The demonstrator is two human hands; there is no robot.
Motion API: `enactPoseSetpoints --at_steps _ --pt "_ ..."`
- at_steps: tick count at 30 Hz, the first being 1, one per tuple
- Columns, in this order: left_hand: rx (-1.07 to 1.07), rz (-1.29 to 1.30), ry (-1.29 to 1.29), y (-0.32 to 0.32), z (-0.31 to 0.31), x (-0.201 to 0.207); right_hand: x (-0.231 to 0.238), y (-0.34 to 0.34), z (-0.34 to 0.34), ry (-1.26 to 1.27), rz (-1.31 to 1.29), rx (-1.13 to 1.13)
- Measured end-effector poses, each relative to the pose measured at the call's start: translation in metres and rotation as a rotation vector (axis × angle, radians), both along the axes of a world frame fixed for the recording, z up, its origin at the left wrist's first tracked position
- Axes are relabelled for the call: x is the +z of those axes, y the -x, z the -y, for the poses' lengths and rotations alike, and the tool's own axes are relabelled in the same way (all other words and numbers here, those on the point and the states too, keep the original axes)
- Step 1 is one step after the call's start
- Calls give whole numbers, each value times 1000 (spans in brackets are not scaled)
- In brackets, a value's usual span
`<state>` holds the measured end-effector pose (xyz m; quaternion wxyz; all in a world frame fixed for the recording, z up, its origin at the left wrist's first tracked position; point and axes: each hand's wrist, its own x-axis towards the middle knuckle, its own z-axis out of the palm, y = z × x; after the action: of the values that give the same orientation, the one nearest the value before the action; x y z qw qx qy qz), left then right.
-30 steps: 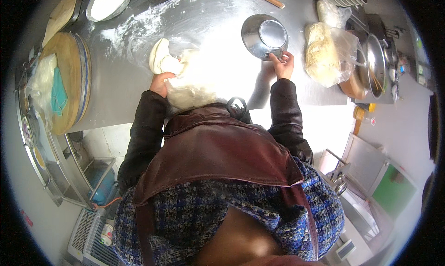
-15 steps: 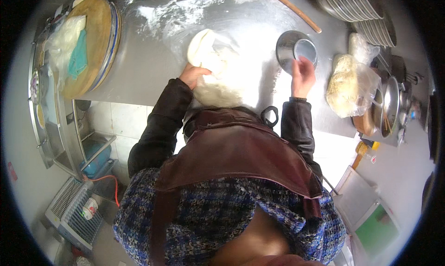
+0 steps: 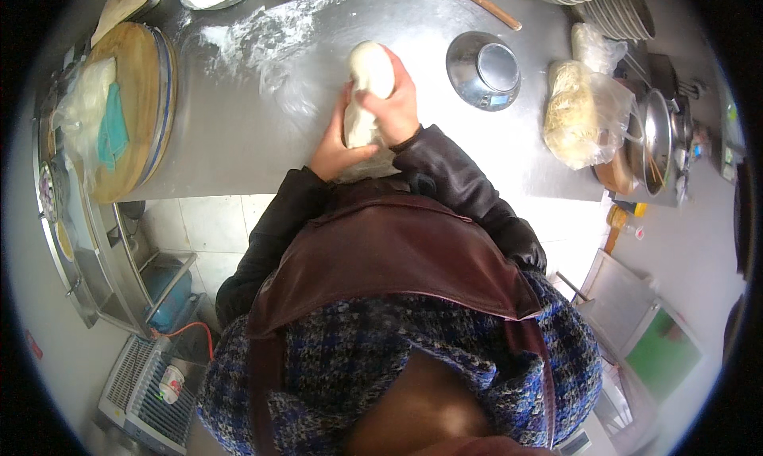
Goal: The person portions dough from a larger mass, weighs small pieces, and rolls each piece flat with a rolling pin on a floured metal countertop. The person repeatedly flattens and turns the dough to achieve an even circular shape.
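A smooth white lump of dough (image 3: 371, 68) stands out above both hands, over the steel worktop close to my apron. My right hand (image 3: 397, 105) wraps round its right side, thumb across the front. Lower down, my left hand (image 3: 338, 148) clasps the dough from the left, its thumb reaching toward the right. Beneath the hands a pale mass (image 3: 373, 167) shows in part; whether it is dough or plastic wrap I cannot tell. To the right sits a round silver kitchen scale (image 3: 497, 67) with a small lit display, apart from both hands.
White flour (image 3: 262, 39) is scattered across the far worktop (image 3: 230, 130). A wooden stick (image 3: 485, 7) lies at the back. Bagged noodles (image 3: 571, 114) and stacked metal plates (image 3: 612, 11) are on the right. Round wooden boards (image 3: 127, 166) lean at left, with a teal cloth (image 3: 113, 126).
My right hand has left the scale and come across to grip the dough beside my left hand. The dough is now held between both hands. The whole view has shifted slightly.
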<state>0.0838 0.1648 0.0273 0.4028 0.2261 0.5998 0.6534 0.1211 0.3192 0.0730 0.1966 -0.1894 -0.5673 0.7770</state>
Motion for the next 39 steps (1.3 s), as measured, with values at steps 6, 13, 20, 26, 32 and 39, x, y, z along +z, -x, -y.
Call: enactPoseSetpoints --at_steps 6,13,20,26,32,39 --pt "-78 -66 4 10 -24 12 6 -4 -21 862 -273 95" --pt "-100 191 202 18 -47 -1 -1 -10 -42 -209 -150 299" --pt "-26 155 98 -1 -53 -11 1 -11 -33 -562 119 427" --pt "162 -97 288 -5 -68 -1 -1 -4 -23 68 63 41" --pt "-13 -774 430 1 -74 3 -4 -28 -35 937 -99 -100" --pt "-49 -825 512 15 -87 -15 -18 -50 -38 1046 -307 -7"
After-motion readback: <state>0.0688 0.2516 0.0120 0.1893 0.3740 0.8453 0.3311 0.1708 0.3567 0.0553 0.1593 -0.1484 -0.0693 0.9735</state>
